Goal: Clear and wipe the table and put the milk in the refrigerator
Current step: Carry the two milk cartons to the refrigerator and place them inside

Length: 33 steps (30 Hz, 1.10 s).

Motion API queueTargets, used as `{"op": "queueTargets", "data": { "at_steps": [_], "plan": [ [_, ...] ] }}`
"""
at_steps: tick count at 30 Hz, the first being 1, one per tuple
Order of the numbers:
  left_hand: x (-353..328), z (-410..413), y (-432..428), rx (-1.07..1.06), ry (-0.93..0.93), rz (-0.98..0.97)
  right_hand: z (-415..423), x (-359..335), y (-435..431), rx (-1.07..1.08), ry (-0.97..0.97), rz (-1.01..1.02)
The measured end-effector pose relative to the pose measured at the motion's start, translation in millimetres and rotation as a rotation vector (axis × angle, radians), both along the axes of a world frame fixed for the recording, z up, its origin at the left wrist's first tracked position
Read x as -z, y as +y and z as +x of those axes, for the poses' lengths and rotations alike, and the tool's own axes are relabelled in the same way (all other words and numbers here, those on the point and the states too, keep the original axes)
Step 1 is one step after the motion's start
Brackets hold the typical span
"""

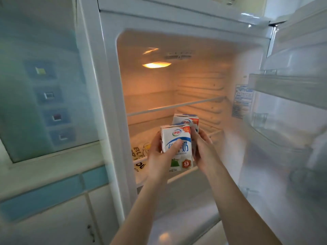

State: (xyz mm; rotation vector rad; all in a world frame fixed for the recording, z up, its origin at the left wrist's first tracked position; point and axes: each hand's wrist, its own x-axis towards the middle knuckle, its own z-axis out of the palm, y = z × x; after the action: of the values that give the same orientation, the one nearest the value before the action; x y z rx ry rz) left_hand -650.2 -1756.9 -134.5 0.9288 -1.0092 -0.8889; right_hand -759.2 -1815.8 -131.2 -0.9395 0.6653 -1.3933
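White and blue cardboard marked the two milk cartons in the head view: the near carton [177, 147] stood upright in front, and the far carton [185, 121] showed just behind and above it, the pair touching. Both hands were raised to them at the mouth of the open refrigerator [109, 85]. The left hand [159, 156] was wrapped around the near carton's left side, thumb laid across its printed face. The right hand [203, 151] was closed against the right side of the pair, fingers hidden behind; which carton it gripped could not be told. The cartons hung above the front edge of the lower of two shelves [185, 174]. One lamp [156, 65] glowed orange in the ceiling. One door [292, 103] stood swung open at right.
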Motion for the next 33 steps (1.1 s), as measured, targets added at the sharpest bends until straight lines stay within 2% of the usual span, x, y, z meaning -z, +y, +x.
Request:
{"op": "queueTargets", "data": {
  "at_steps": [10,14,22,33],
  "plan": [
    [0,2,-47,-0.108,0.026,0.064,-8,7,-49,-0.082,-0.003,-0.036],
    [-6,2,-60,-0.208,-0.009,0.044,-9,7,-64,-0.085,0.032,-0.031],
    [-4,0,-84,-0.257,0.012,0.035,-19,10,-99,-0.139,0.075,-0.055],
    [8,17,-119,-0.358,-0.041,0.089,-6,10,-141,-0.239,0.226,-0.043]
  ]
}}
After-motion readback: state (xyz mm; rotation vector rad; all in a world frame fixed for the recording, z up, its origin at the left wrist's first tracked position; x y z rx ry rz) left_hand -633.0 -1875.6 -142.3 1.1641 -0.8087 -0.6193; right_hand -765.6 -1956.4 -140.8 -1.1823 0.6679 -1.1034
